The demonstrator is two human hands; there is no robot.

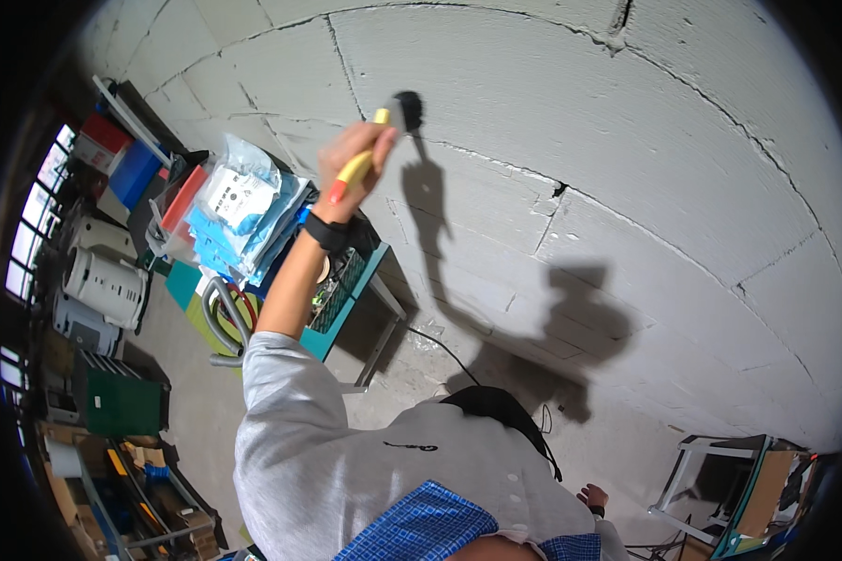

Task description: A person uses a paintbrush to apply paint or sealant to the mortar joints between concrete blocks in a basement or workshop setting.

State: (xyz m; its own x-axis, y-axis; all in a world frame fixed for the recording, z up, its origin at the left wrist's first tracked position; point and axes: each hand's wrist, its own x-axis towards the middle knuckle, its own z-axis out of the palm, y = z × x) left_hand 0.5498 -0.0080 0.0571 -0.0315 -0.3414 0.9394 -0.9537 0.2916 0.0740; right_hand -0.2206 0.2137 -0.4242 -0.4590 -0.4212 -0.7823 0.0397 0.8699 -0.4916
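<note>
A: The grip first: the left hand (354, 154) is raised high, fingers clamped tight around the yellow handle of a brush (384, 131), red tip poking out below the fist.

B: And the right hand (591, 495)?

A: Down low at the bottom edge, small in view, hanging near the floor; I cannot tell whether its grip is apart or together, and it looks to carry nothing.

B: Then go from the biggest thing down.

A: Biggest is the block wall (627, 168), pale grey, with cracked joints, filling most of the view. The brush's dark bristle head is pressed right up at it, its shadow falling just beside and below.

B: Next?

A: The grey sleeve (290, 430) of the raised arm, then the teal counter (341, 323) standing against the wall under that arm, stacked with blue and white plastic packs (239, 210).

B: Smaller still?

A: A green crate (122, 402) on the floor to the left, white cylinders (103, 276) beyond it, a grey hose (226, 323) looped beside the counter, and a black wrist strap (327, 231) on the left arm.
</note>
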